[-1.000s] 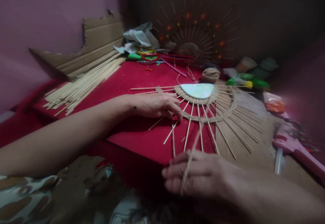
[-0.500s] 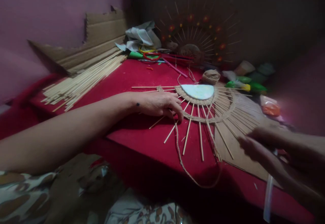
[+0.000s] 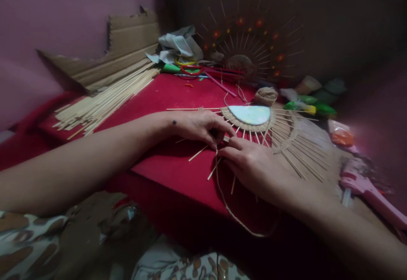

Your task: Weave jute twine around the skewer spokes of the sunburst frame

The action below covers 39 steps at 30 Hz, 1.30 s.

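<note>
- The stick-and-twine half-round [image 3: 282, 145] is lying near the middle of the red counter [image 3: 187, 91], its sticks spreading outward and its right part reaching over a flat brown board [image 3: 333, 187].
- A pale blue half-disc [image 3: 249, 115] is resting at its center, inside the inner woven band.
- The left hand [image 3: 199, 127] is reaching over the half-round's left part, its fingers bending down at the sticks; whether they are clenching anything, I cannot tell.
- The right hand [image 3: 254, 161] is meeting it from the other side, fingers curling at the outer woven band; their exact grip is hiding behind the knuckles, so I cannot tell.
- A loose twine strand [image 3: 227, 206] is hanging from between the hands and looping past the counter's near edge.
- A twine ball [image 3: 266, 96] is sitting just behind the half-disc.
- A bundle of sticks [image 3: 108, 102] is lying at the left, beside torn cardboard [image 3: 133, 34].
- A pink glue gun [image 3: 361, 182] is lying at the right.
</note>
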{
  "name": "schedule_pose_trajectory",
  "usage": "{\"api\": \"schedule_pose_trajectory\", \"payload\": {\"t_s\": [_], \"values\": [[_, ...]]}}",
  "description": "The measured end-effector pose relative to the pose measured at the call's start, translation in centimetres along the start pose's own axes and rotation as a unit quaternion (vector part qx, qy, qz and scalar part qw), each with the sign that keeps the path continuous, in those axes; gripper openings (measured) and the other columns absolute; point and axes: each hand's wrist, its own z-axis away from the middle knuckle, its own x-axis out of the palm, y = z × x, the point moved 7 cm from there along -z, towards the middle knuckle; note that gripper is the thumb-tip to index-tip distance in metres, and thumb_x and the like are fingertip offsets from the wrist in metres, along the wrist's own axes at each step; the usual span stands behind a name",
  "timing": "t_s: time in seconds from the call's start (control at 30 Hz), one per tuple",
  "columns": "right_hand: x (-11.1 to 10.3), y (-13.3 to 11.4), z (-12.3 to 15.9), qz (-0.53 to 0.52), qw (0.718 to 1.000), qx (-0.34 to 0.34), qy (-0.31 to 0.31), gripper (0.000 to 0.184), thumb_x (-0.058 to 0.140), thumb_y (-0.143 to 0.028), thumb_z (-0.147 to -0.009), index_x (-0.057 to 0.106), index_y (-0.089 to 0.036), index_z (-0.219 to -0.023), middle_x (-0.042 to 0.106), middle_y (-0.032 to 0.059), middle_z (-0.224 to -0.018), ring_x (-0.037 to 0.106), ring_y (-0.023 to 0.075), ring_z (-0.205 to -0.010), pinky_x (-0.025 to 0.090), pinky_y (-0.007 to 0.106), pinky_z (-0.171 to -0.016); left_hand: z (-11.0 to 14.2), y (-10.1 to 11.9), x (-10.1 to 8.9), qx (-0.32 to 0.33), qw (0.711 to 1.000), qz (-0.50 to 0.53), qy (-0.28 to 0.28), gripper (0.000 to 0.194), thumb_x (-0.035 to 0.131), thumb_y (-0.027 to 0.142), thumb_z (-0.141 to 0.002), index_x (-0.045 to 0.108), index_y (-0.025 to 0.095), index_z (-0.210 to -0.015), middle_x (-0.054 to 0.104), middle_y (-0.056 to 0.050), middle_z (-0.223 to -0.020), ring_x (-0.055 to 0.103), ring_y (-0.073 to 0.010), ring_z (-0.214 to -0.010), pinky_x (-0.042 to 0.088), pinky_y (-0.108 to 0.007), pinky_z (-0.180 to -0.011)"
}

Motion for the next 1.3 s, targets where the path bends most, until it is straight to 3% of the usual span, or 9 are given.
{"api": "schedule_pose_trajectory", "payload": {"t_s": [0.1,0.23,0.37,0.5,0.67,0.83,1.07,1.3], "values": [[0.0,-0.6,0.0,-0.016,0.998,-0.053,-0.001,0.024,0.044,-0.012,-0.093,0.068,-0.015,-0.095,0.061,0.0095,-0.097,0.056,0.0176,-0.086,0.045,0.028,-0.069,0.0,0.1,-0.1,-0.002,1.0,-0.018,-0.004,0.034,0.065,0.024,-0.08,0.064,0.019,-0.114,0.069,-0.002,-0.088,0.06,-0.0129,-0.079,0.043,-0.021,-0.072],[0.4,-1.4,-0.3,0.0,0.987,-0.147,-0.06,0.018,0.045,-0.015,-0.094,0.063,-0.015,-0.092,0.059,0.0076,-0.095,0.052,0.0156,-0.076,0.044,0.029,-0.065,-0.1,0.4,-0.2,-0.003,0.999,-0.033,-0.014,0.031,0.059,0.024,-0.084,0.065,0.021,-0.114,0.068,-0.003,-0.092,0.059,-0.0126,-0.079,0.043,-0.021,-0.072],[0.3,-2.8,-0.5,0.042,0.964,-0.237,-0.111,0.014,0.046,-0.013,-0.093,0.06,-0.014,-0.092,0.059,0.0062,-0.091,0.053,0.0163,-0.075,0.043,0.031,-0.064,-0.1,0.4,-0.1,0.005,1.0,-0.021,-0.018,0.032,0.061,0.019,-0.082,0.065,0.02,-0.114,0.067,-0.002,-0.085,0.059,-0.0117,-0.077,0.043,-0.02,-0.071],[0.3,-4.2,-0.3,0.117,0.944,-0.285,-0.118,0.02,0.037,-0.01,-0.095,0.058,-0.012,-0.095,0.058,0.007,-0.086,0.053,0.018,-0.07,0.041,0.033,-0.061,-0.2,0.3,0.0,0.017,1.0,-0.01,-0.018,0.033,0.065,0.018,-0.08,0.066,0.02,-0.113,0.067,-0.001,-0.083,0.06,-0.0115,-0.077,0.043,-0.02,-0.071],[0.4,-4.2,0.0,0.087,0.942,-0.297,-0.13,0.019,0.038,-0.014,-0.096,0.057,-0.015,-0.101,0.057,0.0064,-0.09,0.053,0.0167,-0.071,0.04,0.032,-0.062,-0.2,0.5,-0.1,0.025,1.0,-0.011,-0.014,0.035,0.066,0.016,-0.079,0.067,0.019,-0.114,0.066,-0.001,-0.081,0.06,-0.0115,-0.077,0.044,-0.019,-0.072],[0.3,-3.0,0.0,0.023,0.958,-0.257,-0.122,0.018,0.043,-0.011,-0.092,0.059,-0.018,-0.095,0.055,0.0049,-0.087,0.049,0.0138,-0.068,0.036,0.028,-0.061,-0.2,0.7,0.0,0.02,1.0,-0.01,-0.021,0.035,0.064,0.016,-0.08,0.067,0.021,-0.115,0.065,0.0,-0.081,0.058,-0.0112,-0.076,0.043,-0.019,-0.071],[0.6,-2.6,-0.5,0.003,0.979,-0.202,-0.019,0.019,0.038,-0.011,-0.093,0.055,-0.014,-0.087,0.055,0.0033,-0.078,0.042,0.0123,-0.061,0.032,0.028,-0.057,-0.2,0.6,0.0,0.035,0.999,-0.037,-0.016,0.036,0.061,0.013,-0.08,0.067,0.025,-0.114,0.065,0.0,-0.084,0.057,-0.0121,-0.079,0.043,-0.02,-0.073],[0.4,-3.3,-0.1,0.042,0.976,-0.203,0.065,0.031,0.032,-0.011,-0.097,0.058,-0.014,-0.08,0.055,0.0042,-0.075,0.042,0.0139,-0.062,0.03,0.028,-0.055,-0.2,0.8,0.5,0.067,0.997,-0.032,-0.019,0.029,0.056,0.012,-0.084,0.073,0.027,-0.102,0.07,-0.001,-0.089,0.058,-0.0149,-0.088,0.042,-0.023,-0.082]]}}
